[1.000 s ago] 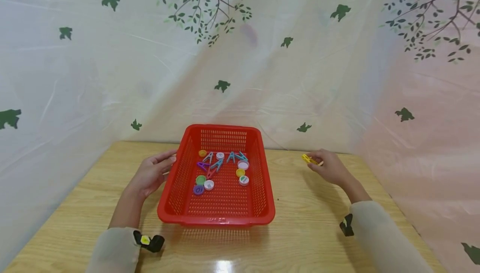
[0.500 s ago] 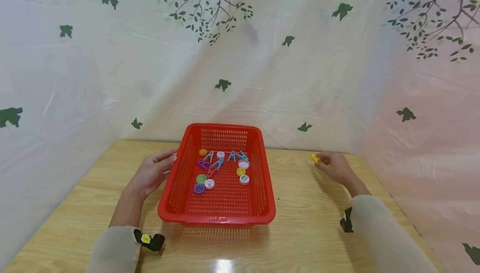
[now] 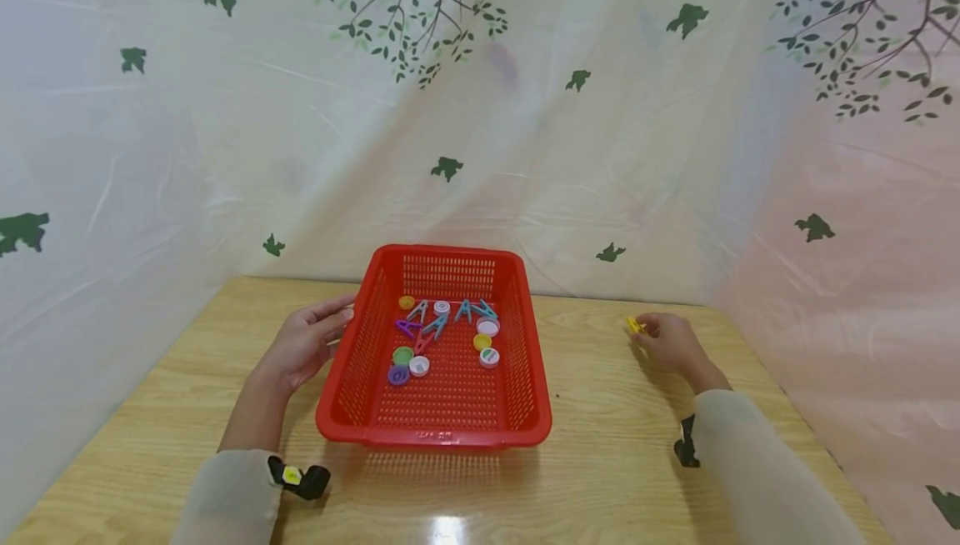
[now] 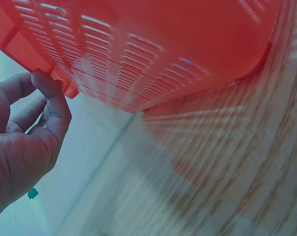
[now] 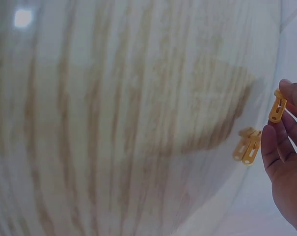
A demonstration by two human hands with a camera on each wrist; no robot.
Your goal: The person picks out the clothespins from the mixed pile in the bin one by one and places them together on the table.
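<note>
My left hand [image 3: 306, 347] grips the left rim of a red plastic basket [image 3: 534, 378], thumb and fingertips at the edge, as the left wrist view shows. At the right of the table, my right hand [image 3: 671, 343] pinches a small yellow clothespin [image 5: 277, 107] between thumb and fingers. Just beside those fingertips, the right wrist view shows another yellow clothespin [image 5: 251, 147], partly doubled by a fainter copy. Inside the basket lie several clothespins, among them a purple one [image 3: 407, 327] and a red one [image 3: 423, 342], along with several bottle caps, including a green one [image 3: 402, 357].
The wooden table [image 3: 615, 462] carries the basket left of centre and meets a pale curtain [image 3: 480, 128] with leaf prints at the back and sides. A tiny dark speck lies right of the basket.
My right hand has shifted right and slightly nearer, the yellow clothespin still in its fingers. Left hand and basket stay where they were.
</note>
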